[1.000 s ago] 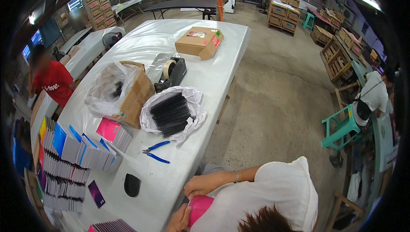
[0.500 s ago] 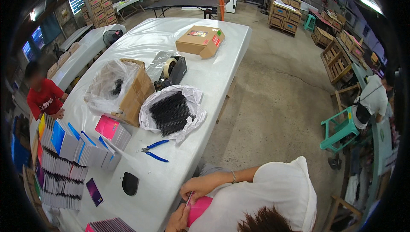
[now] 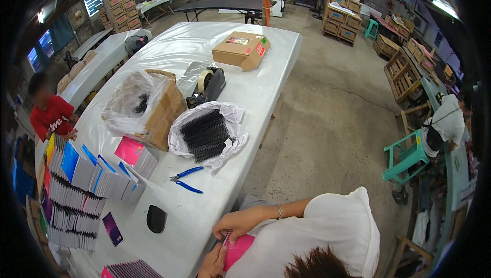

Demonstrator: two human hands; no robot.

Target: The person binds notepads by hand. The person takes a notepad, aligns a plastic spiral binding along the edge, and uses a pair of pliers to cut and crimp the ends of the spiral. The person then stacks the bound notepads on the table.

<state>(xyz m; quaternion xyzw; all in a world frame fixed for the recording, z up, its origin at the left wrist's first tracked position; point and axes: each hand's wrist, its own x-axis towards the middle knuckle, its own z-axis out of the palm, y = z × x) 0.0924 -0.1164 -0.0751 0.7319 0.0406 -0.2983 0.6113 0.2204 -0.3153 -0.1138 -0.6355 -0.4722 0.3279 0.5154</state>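
Note:
At the table's near edge, against my body, I hold a pink-covered notebook (image 3: 239,249) with a dark spiral coil along its edge. My right hand (image 3: 240,224), with a bracelet at the wrist, is closed with its fingers pinching at the coiled edge. My left hand (image 3: 212,261) grips the notebook from the near side, its lower part cut off by the frame. Beyond them on the table lie blue-handled cutting pliers (image 3: 187,188) with their handles apart. White paper holds a heap of black spiral coils (image 3: 205,135).
Left of the pliers stand stacks of bound notebooks (image 3: 74,216) and loose page blocks (image 3: 135,155). A dark rounded pad (image 3: 156,219), a small purple card (image 3: 112,229), a plastic-lined carton (image 3: 166,109), a tape dispenser (image 3: 209,87) and a closed box (image 3: 240,49) share the table. A person in red (image 3: 51,114) stands left.
My right hand has shifted very slightly to the left along the notebook's edge. The notebook stays in both hands, and the table's things have not moved.

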